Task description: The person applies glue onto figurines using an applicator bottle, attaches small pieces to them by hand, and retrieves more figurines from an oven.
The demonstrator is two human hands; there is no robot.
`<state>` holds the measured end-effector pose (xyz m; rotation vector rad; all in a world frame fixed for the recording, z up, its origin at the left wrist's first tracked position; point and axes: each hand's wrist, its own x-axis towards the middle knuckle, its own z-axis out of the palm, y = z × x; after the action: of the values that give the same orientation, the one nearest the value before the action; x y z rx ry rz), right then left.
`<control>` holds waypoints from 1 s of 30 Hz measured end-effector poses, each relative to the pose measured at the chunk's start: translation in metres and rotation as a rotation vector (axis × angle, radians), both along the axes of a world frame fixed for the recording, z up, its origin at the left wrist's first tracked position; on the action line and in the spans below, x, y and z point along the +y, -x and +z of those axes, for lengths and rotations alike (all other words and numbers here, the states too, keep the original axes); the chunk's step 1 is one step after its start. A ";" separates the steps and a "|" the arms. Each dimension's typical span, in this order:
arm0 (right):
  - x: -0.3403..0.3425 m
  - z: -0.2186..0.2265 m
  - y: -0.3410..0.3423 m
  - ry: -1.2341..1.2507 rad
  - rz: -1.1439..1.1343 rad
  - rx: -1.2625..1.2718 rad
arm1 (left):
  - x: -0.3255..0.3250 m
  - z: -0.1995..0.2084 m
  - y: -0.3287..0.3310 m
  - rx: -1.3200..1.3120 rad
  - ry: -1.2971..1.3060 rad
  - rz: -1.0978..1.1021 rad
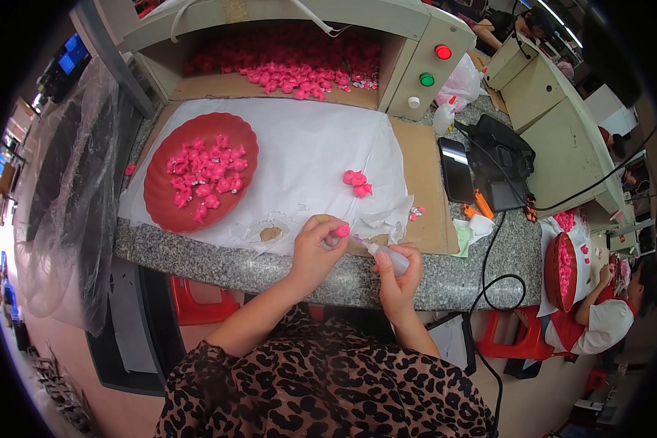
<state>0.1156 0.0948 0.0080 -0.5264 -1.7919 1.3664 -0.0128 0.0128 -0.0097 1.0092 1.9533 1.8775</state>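
Over the bench's front edge, my left hand (316,246) pinches a small pink figurine part (341,231) between thumb and fingertips. Wrapped round a translucent squeeze bottle (391,259), my right hand (401,279) tilts its narrow nozzle toward that part. The nozzle tip comes close to the pink piece; whether they touch I cannot tell. Beyond my hands, a few more pink figurine parts (357,183) lie together on white paper (306,146). To the left, a red scalloped tray (157,190) holds a heap of the same kind of pieces.
A machine housing (408,66) with coloured buttons stands at the back, pink parts (292,77) piled in its opening. On the right lie a phone (456,171), a black bag (500,150), orange-handled cutters (481,204) and a looping cable (485,292). A co-worker (598,321) sits far right.
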 end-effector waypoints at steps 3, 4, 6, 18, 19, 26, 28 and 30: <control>0.000 0.001 0.001 0.033 0.005 0.006 | 0.000 -0.001 0.000 -0.006 -0.019 -0.002; 0.001 0.001 0.001 0.033 0.005 0.006 | 0.000 0.000 0.000 -0.005 -0.020 -0.002; 0.002 0.000 0.001 0.038 0.001 0.012 | 0.001 0.003 -0.001 -0.001 -0.008 -0.005; 0.022 0.019 -0.001 0.495 0.113 0.158 | -0.014 0.022 0.025 -0.442 0.084 -0.466; 0.024 0.020 -0.001 0.498 0.112 0.157 | -0.015 0.027 0.027 -0.444 0.086 -0.466; 0.032 0.021 0.001 0.395 0.229 0.023 | -0.020 0.028 0.031 -0.483 0.163 -0.585; 0.033 0.021 0.001 0.370 0.250 0.009 | -0.020 0.029 0.031 -0.457 0.163 -0.596; 0.032 0.022 0.001 0.344 0.246 -0.022 | -0.020 0.029 0.031 -0.458 0.178 -0.604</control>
<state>0.1144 0.1269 0.0302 -0.5129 -1.6880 1.8631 -0.0441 -0.0072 0.0192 0.8832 1.3301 1.4082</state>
